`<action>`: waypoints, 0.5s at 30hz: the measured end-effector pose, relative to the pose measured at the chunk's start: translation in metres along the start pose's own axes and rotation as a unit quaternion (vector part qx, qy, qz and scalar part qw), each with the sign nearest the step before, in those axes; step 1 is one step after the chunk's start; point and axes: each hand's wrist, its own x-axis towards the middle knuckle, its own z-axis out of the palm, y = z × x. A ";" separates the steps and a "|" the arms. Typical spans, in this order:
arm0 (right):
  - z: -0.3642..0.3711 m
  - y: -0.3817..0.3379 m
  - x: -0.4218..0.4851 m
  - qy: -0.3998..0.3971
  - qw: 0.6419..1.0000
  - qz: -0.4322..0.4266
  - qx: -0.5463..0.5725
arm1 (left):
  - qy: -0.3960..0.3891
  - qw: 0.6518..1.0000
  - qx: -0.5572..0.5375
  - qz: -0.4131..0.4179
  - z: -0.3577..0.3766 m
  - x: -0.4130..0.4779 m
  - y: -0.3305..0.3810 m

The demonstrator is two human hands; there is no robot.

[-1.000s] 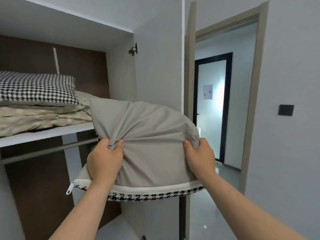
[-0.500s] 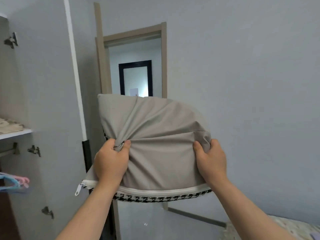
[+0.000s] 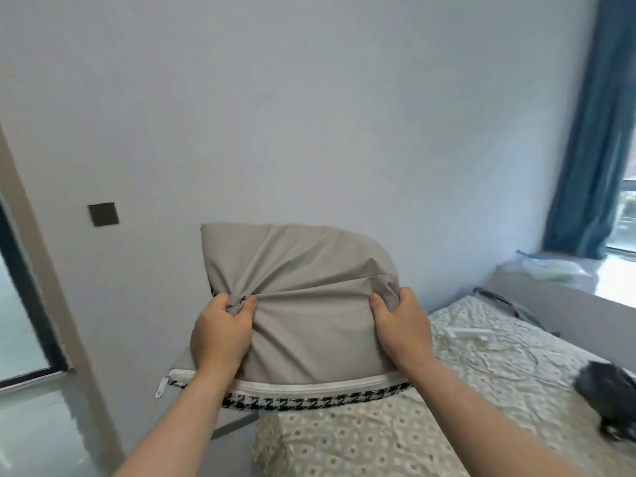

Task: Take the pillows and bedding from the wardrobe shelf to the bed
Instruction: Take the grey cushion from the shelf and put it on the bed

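I hold a grey pillow [image 3: 303, 304] up in front of me, its white zipper and black-and-white houndstooth underside along the bottom edge. My left hand [image 3: 220, 335] pinches a bunch of the grey fabric near the pillow's left side. My right hand [image 3: 401, 328] grips its right edge, thumb on the front. The pillow hangs in the air above the near corner of the bed [image 3: 430, 418], which has a beige patterned sheet. The wardrobe and its shelf are out of view.
A white cable and small white device [image 3: 473, 333] lie on the bed, and a dark object [image 3: 609, 390] sits at its right edge. A blue curtain [image 3: 592, 139] and window ledge are at the right, a doorway frame [image 3: 20, 235] at the left.
The view has swung right from the wardrobe past the doorway to the bed. The pillow stays in both hands with the same grip.
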 end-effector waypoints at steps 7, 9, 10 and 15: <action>-0.063 0.096 0.051 0.123 0.982 0.107 -0.100 | -0.163 0.984 -0.074 0.020 0.179 -0.002 0.026; -0.066 0.125 0.060 0.157 0.970 0.145 -0.120 | -0.214 0.973 -0.082 0.032 0.229 -0.001 0.026; -0.066 0.139 0.062 0.175 0.963 0.163 -0.125 | -0.240 0.966 -0.087 0.039 0.253 -0.003 0.023; -0.063 0.221 0.063 0.240 0.926 0.250 -0.151 | -0.370 0.921 -0.104 0.069 0.368 -0.029 0.004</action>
